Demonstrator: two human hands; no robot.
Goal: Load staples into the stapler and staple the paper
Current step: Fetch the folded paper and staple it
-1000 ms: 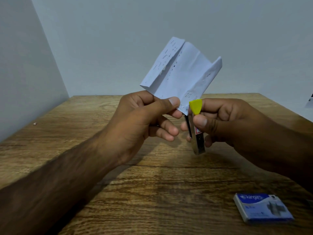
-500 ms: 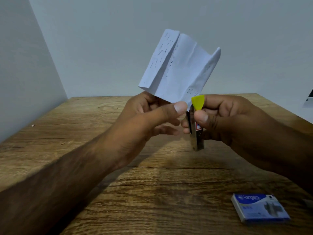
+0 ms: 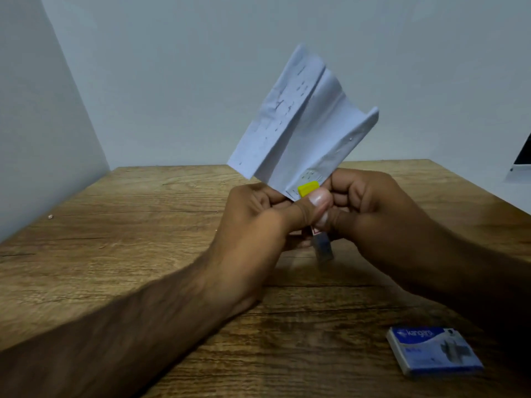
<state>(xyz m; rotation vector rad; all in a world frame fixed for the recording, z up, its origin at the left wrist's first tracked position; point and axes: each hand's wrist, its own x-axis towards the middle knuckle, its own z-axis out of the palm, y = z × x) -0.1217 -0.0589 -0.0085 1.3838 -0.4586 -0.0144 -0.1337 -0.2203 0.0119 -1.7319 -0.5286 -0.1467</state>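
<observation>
My left hand [image 3: 253, 222] is pinching the paper [image 3: 301, 124], my right hand [image 3: 370, 214] is squeezing the stapler [image 3: 321, 242] mid-frame. Loading looks done; I'm stapling now.

A wooden worktop [image 3: 120, 254] with dark grain stood pushed into a corner where two plain pale walls [image 3: 172, 81] met. Soft, even light fell across it. Beyond its far right corner, a white object [image 3: 521, 165] showed partly.
</observation>
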